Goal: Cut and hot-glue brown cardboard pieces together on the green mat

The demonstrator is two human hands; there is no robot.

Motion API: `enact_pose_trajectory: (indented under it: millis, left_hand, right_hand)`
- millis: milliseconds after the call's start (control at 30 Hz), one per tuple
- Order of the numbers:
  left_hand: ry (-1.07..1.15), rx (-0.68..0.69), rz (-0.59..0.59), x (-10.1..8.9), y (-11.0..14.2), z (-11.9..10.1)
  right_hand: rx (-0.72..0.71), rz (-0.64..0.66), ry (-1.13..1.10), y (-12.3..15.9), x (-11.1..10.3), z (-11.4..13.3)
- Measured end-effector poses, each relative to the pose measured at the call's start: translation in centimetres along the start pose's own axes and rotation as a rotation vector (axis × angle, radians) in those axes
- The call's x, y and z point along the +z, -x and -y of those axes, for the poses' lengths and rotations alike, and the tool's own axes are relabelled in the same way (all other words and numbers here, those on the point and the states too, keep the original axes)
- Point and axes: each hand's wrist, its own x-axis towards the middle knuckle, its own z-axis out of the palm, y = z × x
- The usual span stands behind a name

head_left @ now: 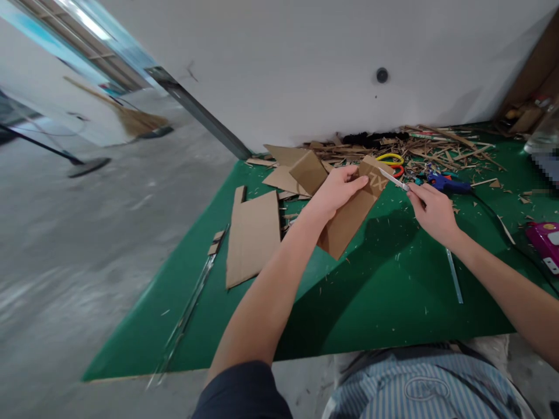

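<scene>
Cloth with blue and white stripes (406, 390) shows at the bottom, beside a dark sleeve (244, 393) on the left arm. Beyond them spreads a green table (375, 326). Thin clear strips (187, 308) lie near its left side and jut past the near edge; a narrow translucent strip (454, 276) lies just beside the right forearm.

Farther in, a flat cardboard sheet (253, 238) rests left of the arms. The left hand (338, 192) grips a brown cardboard piece (349, 227), holding it tilted above the table, its printed end pointing away. The right hand (432, 212) is closed around the handle of a slim knife (395, 179), whose blade meets the cardboard piece near that printed end. A magenta device (545, 238) sits at the right edge.

Past the hands are a blue glue gun (449, 183) with a dark cable, and yellow and red handle loops (398, 171), partly behind the cardboard piece. Folded cardboard (308, 171) stands left of these. Behind, cardboard scraps (445, 152) are heaped along the white wall (283, 70), a fuzzy black thing (375, 138) among them. A straw broom (140, 121) is at far left, over the grey floor (87, 233).
</scene>
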Motion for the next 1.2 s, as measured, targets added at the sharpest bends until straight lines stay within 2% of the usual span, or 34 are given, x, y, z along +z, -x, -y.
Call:
enact_pose_trajectory:
  millis: [133, 267, 400, 500, 600, 800, 933, 1200]
  left_hand:
    - [-0.027, -0.085, 0.007, -0.3, 0.0, 0.0]
    - [-0.008, -0.192, 0.039, -1.0, -0.3, 0.2]
    - [-0.019, -0.216, 0.026, -1.6, -0.6, 0.7]
    - [-0.122, -0.189, 0.059, -1.6, -0.5, 0.8]
    - [-0.324, -0.124, 0.083, -1.0, -0.2, 0.5]
    - [-0.58, -0.027, 0.154, 0.7, 0.5, -0.3]
    - [-0.608, -0.013, 0.165, 0.9, 0.7, -0.7]
    - [-0.577, 0.006, 0.212, 0.5, 0.4, -0.1]
  right_hand:
    - [0.015, 0.001, -0.047, -0.4, 0.4, -0.3]
    - [0.037, -0.065, -0.065, -0.9, 0.3, -1.2]
    - [0.037, -0.064, -0.161, -0.8, 0.2, -0.9]
    - [0.168, -0.007, -0.382, -0.7, 0.4, -0.2]
    - [0.315, 0.046, -0.607, -0.8, 0.8, 0.2]
    - [0.511, 0.066, -0.829, -1.0, 1.4, 0.5]
    - [0.615, 0.104, -0.958, -1.0, 1.1, 1.0]
    - [0.665, 0.119, -1.033, -1.0, 1.2, 1.0]
